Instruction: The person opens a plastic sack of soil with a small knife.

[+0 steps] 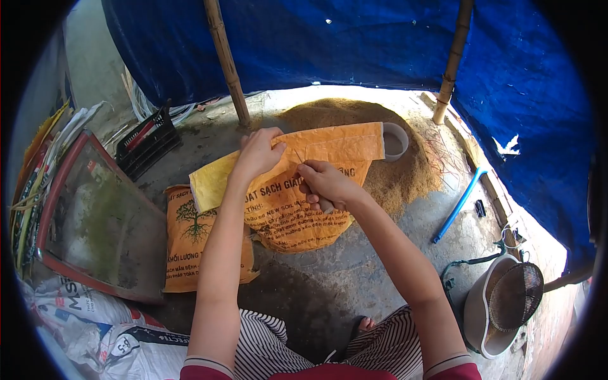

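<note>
While the left hand (pixel 258 152) pinches the orange sack (pixel 297 190) at its folded top, the right hand (pixel 326 183) grips a thin tool against it.

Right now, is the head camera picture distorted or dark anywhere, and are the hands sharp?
Head view: strong fisheye bend with black corners; the poles curve outward. Daylight is soft under the blue tarp, without harsh glare. The left hand and right hand on the orange sack are reasonably sharp; the sack's print is readable.
</note>
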`<control>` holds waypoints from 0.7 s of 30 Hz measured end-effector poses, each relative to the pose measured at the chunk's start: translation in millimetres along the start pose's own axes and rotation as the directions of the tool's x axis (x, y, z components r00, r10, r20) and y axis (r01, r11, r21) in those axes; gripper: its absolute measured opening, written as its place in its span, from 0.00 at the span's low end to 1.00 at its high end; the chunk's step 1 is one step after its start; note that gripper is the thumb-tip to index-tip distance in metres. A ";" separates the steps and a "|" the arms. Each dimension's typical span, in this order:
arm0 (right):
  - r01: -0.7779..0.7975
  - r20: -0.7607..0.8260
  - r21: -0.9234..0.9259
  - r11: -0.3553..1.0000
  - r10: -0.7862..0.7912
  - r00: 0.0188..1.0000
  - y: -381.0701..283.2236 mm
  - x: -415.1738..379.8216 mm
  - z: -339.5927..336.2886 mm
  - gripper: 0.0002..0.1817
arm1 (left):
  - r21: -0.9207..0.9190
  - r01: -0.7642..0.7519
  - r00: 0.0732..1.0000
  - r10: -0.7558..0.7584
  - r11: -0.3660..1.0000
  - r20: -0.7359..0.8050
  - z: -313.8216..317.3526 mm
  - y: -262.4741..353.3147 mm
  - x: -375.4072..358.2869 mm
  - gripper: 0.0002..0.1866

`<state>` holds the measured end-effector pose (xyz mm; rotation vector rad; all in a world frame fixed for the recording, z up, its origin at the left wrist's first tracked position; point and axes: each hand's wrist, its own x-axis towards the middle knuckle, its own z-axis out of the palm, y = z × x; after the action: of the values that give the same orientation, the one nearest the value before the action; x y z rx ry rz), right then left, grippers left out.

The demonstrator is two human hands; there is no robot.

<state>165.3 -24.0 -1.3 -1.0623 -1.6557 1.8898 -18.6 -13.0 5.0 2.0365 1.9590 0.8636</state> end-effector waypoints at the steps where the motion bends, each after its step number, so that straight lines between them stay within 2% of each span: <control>1: -0.034 -0.007 0.057 0.998 0.035 0.999 -1.6 -1.0 2.1 0.16 | 0.009 0.003 1.000 -0.003 1.000 -0.008 0.7 0.2 0.1 0.16; 6: -0.023 0.057 0.168 0.986 0.014 0.998 7.5 11.8 -3.8 0.15 | 0.019 -0.006 0.999 0.006 1.000 -0.032 1.6 0.9 -1.0 0.16; 11: -0.040 0.108 0.241 0.970 0.015 0.994 6.0 12.3 -5.4 0.14 | -0.052 -0.032 0.999 0.033 0.998 0.024 -2.0 -3.4 1.3 0.17; 13: -0.082 0.164 0.353 0.932 0.024 0.986 3.3 11.2 -7.7 0.13 | -0.076 -0.030 0.999 0.032 0.997 0.025 -3.1 -4.5 0.9 0.17; 14: -0.081 0.164 0.353 0.932 0.024 0.986 4.0 13.1 -10.7 0.13 | -0.100 -0.029 0.999 0.032 0.995 0.027 -3.4 -4.7 0.9 0.17; 16: -0.192 0.269 0.542 0.818 0.048 0.962 8.2 19.1 -17.0 0.13 | -0.092 -0.027 0.999 0.030 0.995 0.025 -2.0 -5.1 1.7 0.17; 17: -0.191 0.268 0.542 0.818 0.047 0.962 11.0 21.9 -19.1 0.13 | -0.083 -0.025 0.999 0.027 0.996 0.022 -1.2 -5.2 2.2 0.16; 19: -0.243 0.325 0.639 0.730 0.030 0.945 9.8 21.1 -18.7 0.13 | -0.096 -0.019 0.999 0.022 0.995 0.027 -2.5 -1.0 1.3 0.16; 20: -0.241 0.323 0.640 0.729 0.030 0.946 9.9 19.5 -18.0 0.13 | -0.110 -0.011 0.999 0.015 0.994 0.030 -2.6 1.2 0.8 0.16; 21: -0.107 0.176 0.338 0.935 0.049 0.983 2.4 11.8 -11.0 0.12 | -0.109 -0.013 0.999 0.016 0.994 0.030 -1.0 2.9 0.6 0.16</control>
<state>166.7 -8.7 -6.9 -0.8565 -1.3053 2.2698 -16.7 -12.9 7.4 1.9930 1.8404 0.9152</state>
